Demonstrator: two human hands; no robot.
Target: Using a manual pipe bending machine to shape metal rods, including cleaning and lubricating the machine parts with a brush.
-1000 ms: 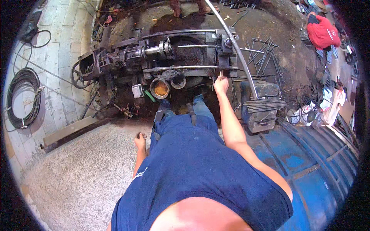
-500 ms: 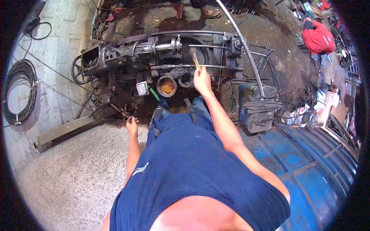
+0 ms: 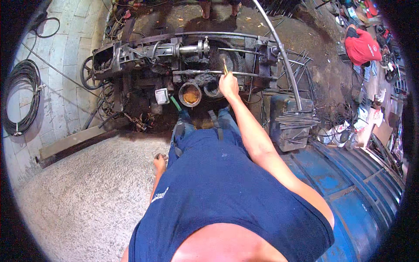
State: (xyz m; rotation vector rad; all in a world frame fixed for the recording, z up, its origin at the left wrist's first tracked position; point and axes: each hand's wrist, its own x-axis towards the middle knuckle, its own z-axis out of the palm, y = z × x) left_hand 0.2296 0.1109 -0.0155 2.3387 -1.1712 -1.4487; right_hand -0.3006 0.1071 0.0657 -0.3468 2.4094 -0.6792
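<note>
- Overhead, in the head view, the right hand [image 3: 228, 84] reaches forward over the greasy machine [image 3: 174, 61], fingers pressed together on a thin yellow stick [image 3: 225, 67].
- Its long axis runs nearly straight away from the person, with the free tip pointing up and slightly left toward the horizontal rod [image 3: 218, 73] it crosses.
- Just below and left sit two open tins [image 3: 190, 94], one holding brownish grease.
- The left hand [image 3: 159, 162] hangs low beside the jeans, close to the rough concrete floor [image 3: 78, 192]; it seems curled around something small and dark, but I cannot tell what.
- Risk, as I judge it: the stick is slim and gripped only at its lower end, so pushing against the rod could snap it or slip the fingers onto the oily metal.
- A long bent pipe [image 3: 283, 56] arcs just right of the arm and could snag the elbow.
</note>
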